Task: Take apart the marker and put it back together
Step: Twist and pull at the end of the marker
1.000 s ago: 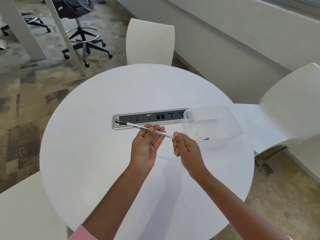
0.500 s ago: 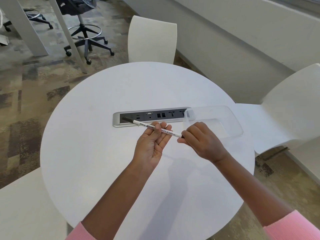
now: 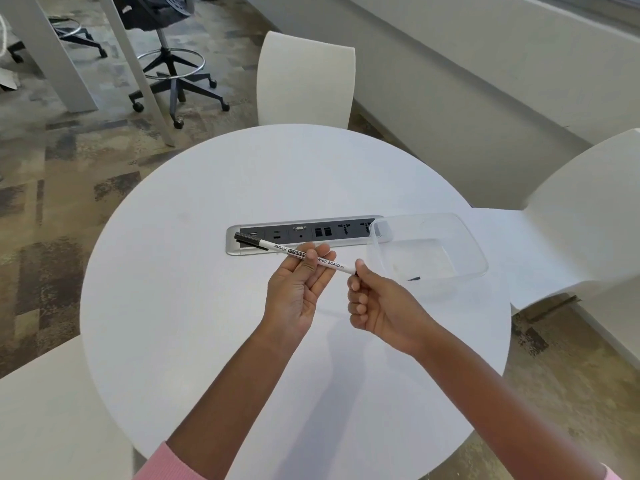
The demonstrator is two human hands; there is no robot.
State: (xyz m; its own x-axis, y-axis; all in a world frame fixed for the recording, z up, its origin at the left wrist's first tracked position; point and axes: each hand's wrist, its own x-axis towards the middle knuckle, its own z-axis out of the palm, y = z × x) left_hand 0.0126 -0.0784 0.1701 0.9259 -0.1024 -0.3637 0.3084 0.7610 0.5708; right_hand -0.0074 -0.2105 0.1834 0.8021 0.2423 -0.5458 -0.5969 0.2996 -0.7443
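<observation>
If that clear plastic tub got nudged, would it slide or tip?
The clear tub probably slides rather than tips: it looks wide and shallow on the smooth white table. It likely weighs little, holding only one small dark piece.

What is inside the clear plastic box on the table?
The clear box holds one small dark piece near its front wall, by the right hand. It is too small to tell what it is. The rest of the box looks bare. Nothing covers it.
</observation>
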